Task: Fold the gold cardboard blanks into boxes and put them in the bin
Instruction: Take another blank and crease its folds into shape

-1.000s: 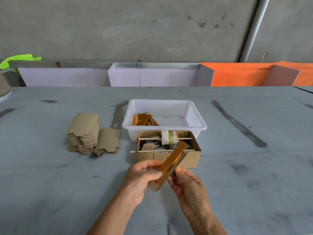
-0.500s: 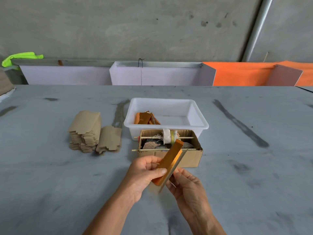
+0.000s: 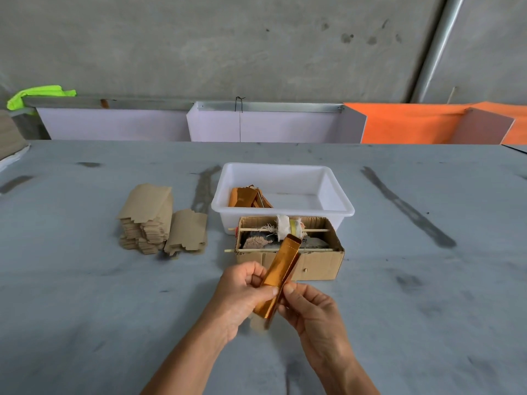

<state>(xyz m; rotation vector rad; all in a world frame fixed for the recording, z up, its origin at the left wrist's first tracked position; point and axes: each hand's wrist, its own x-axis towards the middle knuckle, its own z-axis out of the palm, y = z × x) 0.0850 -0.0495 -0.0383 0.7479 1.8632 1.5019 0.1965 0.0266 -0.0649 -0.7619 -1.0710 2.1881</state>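
Long gold foil cardboard blank, part-folded, tilted up above table. Folded gold boxes lying in left end of white plastic bin. Tan flat blanks stack well left of bin.

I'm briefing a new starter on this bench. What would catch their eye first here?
The shiny gold cardboard blank, held up at the near centre between the left hand and right hand. Behind it sits an open cardboard box of scraps, then the white bin holding a few gold pieces. To the left lies a stack of flat blanks.

A grey table bears blank stacks, white bin, cardboard box.
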